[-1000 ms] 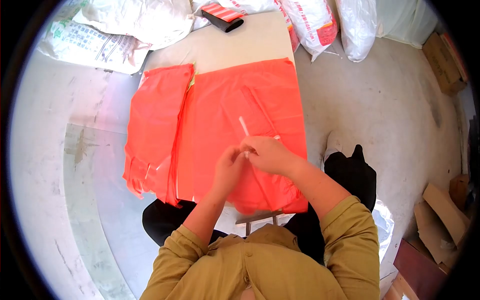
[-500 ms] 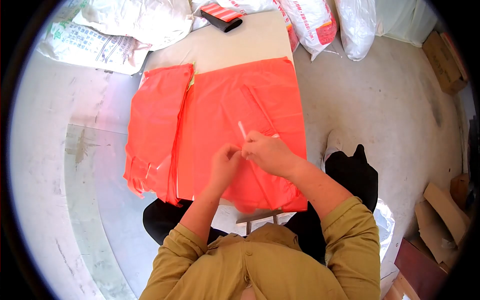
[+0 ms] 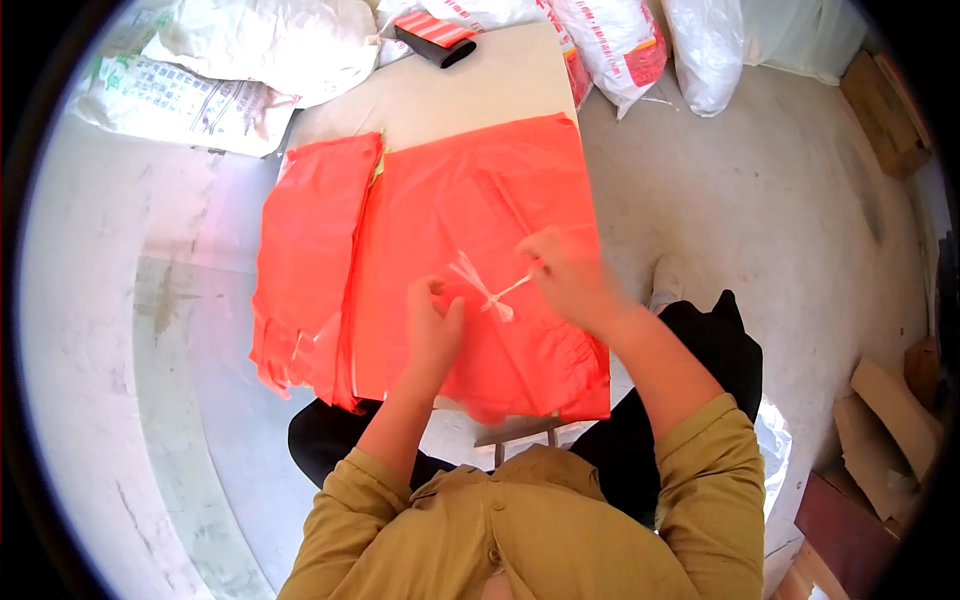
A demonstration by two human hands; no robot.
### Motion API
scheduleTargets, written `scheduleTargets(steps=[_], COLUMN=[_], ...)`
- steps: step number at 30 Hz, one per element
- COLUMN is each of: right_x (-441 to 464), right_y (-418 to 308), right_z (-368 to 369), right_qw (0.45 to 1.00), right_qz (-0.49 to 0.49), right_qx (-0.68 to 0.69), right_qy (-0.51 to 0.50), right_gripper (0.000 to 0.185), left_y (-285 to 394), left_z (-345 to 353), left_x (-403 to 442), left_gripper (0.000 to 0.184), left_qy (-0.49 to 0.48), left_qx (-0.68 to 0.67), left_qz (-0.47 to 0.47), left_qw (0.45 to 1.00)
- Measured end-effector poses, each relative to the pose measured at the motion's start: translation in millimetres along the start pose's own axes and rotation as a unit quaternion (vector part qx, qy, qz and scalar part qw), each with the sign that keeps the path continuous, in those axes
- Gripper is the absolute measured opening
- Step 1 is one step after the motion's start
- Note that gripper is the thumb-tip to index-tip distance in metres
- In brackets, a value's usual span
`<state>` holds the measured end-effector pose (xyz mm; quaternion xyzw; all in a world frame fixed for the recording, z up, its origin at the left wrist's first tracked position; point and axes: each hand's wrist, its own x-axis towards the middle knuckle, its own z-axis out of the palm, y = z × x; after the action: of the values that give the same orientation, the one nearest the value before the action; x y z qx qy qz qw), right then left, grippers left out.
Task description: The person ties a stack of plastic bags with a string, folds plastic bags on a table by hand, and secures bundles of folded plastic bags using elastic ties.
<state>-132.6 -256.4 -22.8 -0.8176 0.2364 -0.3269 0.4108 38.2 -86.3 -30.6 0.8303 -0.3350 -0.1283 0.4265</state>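
Note:
A stack of red plastic bags (image 3: pixel 430 220) covers the front of the board before me. A white tie strip (image 3: pixel 492 299) lies on the right part of it, with a knot or bow and loose ends spread out. My right hand (image 3: pixel 568 280) pinches one end of the strip, pulled out to the upper right; it is slightly blurred. Left of the knot, my left hand (image 3: pixel 436 318) is raised over the red plastic, thumb and fingers apart with nothing between them. A folded red bundle (image 3: pixel 308 240) lies on the left side of the board.
A black and red-striped pouch (image 3: pixel 436 40) rests at the far edge of the board (image 3: pixel 470 85). White sacks (image 3: pixel 270 50) stand behind to the left, and more sacks (image 3: pixel 612 50) behind to the right. Cardboard pieces (image 3: pixel 880 440) lie on the floor at the far right.
My hands have moved apart from their close position. The right hand has drawn a strip end to the upper right, the left has come free and opened, and the knot now shows.

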Motion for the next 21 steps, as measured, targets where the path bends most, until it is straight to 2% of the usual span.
scheduleTargets(steps=[3,6,9,12,15,21], right_x=[4,-2,-13,-18,-17,-11], right_y=[3,0,3,7,-3,-4], right_z=[-29,-41,-41,-45,-54,-62], right_qw=[0.992,0.972,0.971,0.961,0.939,0.894], right_qz=[0.093,0.157,0.156,0.204,0.260,0.315], right_qx=[-0.054,-0.048,-0.045,0.030,0.113,0.197], right_qy=[-0.069,-0.166,-0.176,-0.182,-0.196,-0.252], right_gripper=[0.024,0.025,0.022,0.023,0.020,0.023], left_y=[14,44,56,72,78,95], left_z=[-8,-6,8,13,20,30], left_x=[-18,-29,-41,-44,-45,-43], left_gripper=[0.030,0.031,0.039,0.055,0.060,0.066], left_qy=[-0.084,-0.176,-0.156,-0.207,-0.228,-0.257], left_qx=[-0.025,0.061,0.116,0.155,0.168,0.147], left_qz=[-0.008,0.192,0.325,0.373,0.401,0.405], left_qw=[0.996,0.963,0.926,0.891,0.871,0.865])
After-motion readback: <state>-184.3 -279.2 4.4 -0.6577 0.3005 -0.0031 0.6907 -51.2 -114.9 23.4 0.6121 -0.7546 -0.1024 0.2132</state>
